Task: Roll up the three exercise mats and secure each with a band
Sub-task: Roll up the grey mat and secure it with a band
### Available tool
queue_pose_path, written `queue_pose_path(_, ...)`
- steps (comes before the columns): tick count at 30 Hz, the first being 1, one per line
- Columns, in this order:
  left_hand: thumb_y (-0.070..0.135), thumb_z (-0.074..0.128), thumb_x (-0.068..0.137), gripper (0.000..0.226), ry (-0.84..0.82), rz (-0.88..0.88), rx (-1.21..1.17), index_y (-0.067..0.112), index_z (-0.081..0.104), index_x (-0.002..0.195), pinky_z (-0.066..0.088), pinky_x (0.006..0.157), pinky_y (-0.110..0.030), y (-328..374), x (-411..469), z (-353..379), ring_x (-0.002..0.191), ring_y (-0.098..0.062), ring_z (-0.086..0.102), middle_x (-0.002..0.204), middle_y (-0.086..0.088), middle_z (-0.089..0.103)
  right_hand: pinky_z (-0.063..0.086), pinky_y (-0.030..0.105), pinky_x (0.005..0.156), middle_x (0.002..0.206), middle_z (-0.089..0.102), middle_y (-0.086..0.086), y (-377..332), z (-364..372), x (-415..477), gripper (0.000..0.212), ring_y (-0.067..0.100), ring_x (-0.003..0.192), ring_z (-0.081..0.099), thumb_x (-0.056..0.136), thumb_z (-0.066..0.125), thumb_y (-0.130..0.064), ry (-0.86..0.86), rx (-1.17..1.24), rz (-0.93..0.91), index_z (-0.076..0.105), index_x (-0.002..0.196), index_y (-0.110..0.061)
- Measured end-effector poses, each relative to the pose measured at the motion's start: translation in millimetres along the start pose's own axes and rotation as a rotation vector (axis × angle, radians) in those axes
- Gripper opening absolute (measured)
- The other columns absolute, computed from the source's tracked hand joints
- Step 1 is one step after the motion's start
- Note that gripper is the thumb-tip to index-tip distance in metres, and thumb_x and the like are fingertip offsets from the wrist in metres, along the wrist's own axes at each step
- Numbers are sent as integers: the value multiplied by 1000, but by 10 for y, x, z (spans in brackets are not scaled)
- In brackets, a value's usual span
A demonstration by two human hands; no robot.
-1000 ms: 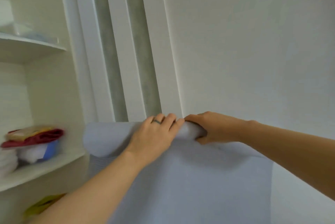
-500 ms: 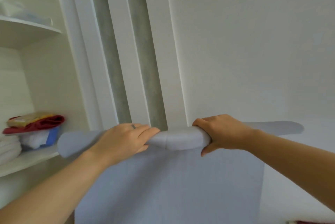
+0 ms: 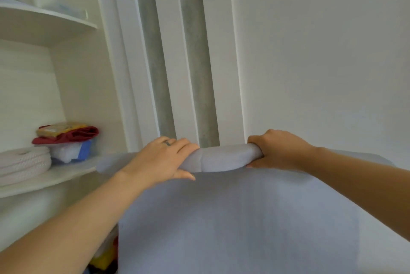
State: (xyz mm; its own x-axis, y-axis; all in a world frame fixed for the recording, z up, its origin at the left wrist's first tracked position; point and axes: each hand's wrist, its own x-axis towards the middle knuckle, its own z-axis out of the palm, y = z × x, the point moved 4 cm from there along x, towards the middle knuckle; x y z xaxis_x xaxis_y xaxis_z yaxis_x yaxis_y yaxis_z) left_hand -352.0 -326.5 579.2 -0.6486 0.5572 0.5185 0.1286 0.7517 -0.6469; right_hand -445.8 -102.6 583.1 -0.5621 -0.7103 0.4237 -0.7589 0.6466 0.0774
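Winding the far edge of an exercise mat.
The grey-blue mat (image 3: 233, 218) spreads flat toward us, its far edge wound into a thin roll (image 3: 221, 158) before the wall (image 3: 321, 52). Our left hand (image 3: 162, 158) and right hand (image 3: 281, 151) each grasp that roll, fingers curled over it. We judge it best to wind tightly and evenly, keeping the ends square. A shelf (image 3: 55, 174) stands left.

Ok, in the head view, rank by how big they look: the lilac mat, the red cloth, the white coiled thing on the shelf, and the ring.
1. lilac mat, nearest the camera
2. white coiled thing, partly cut off at the frame edge
3. red cloth
4. ring on the left hand
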Motion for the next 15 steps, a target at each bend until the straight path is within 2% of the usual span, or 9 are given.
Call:
queue_pose_path(2, 75, 19, 83, 72, -20, -44, -14, 22, 51, 120, 50, 77, -25, 184, 32, -13, 79, -14, 66, 104, 8, 66, 36, 24, 60, 69, 47, -15, -54, 23, 8, 24, 13, 74, 52, 79, 67, -50, -33, 55, 5, 50, 80, -33)
queue_pose_path(4, 77, 13, 81, 81, -121, -114, -103, 23, 49, 129, 45, 87, -27, 370, 116, -83, 94, -15, 63, 115, 9, 61, 36, 23, 57, 67, 49, -15, -133, 34, 21, 29, 12, 74, 53, 77, 71, -47, -72, 111, -15, 47, 69, -33)
queue_pose_path(6, 76, 24, 80, 76, -293, -206, -270, 30, 37, 139, 36, 94, -26, 402, 190, -111, 110, -15, 54, 129, 12, 51, 33, 18, 54, 65, 48, -15, -201, 7, 9, 31, 9, 69, 50, 77, 72, -44, -99, 145, -40, 45, 66, -33)
queue_pose_path(8, 62, 48, 86, 51, -377, -234, -423, 37, 42, 129, 41, 87, -27, 353, 268, -138, 105, -12, 53, 121, 16, 52, 31, 15, 53, 68, 49, -15, -269, -40, -11, 25, 7, 68, 48, 78, 72, -43, -149, 152, -70, 51, 75, -29)
queue_pose_path(10, 35, 57, 88, 16, -370, -213, -484, 35, 49, 101, 43, 70, -29, 352, 386, -181, 91, -13, 56, 96, 13, 54, 32, 14, 55, 75, 51, -12, -323, -82, -42, 24, 9, 73, 48, 80, 71, -41, -215, 129, -107, 57, 90, -24)
queue_pose_path(12, 15, 52, 86, 21, -377, -184, -480, 33, 43, 86, 36, 60, -29, 411, 498, -206, 78, -15, 53, 80, 10, 48, 36, 18, 60, 85, 53, -9, -342, -142, -49, 27, 12, 81, 51, 82, 69, -37, -290, 113, -115, 57, 101, -22)
queue_pose_path(15, 8, 44, 87, 28, -377, -161, -415, 28, 52, 103, 35, 62, -30, 414, 526, -215, 79, -18, 53, 87, 6, 55, 42, 26, 78, 104, 56, -8, -227, -243, -117, 42, 15, 95, 54, 82, 68, -35, -452, 126, -69, 51, 120, -25)
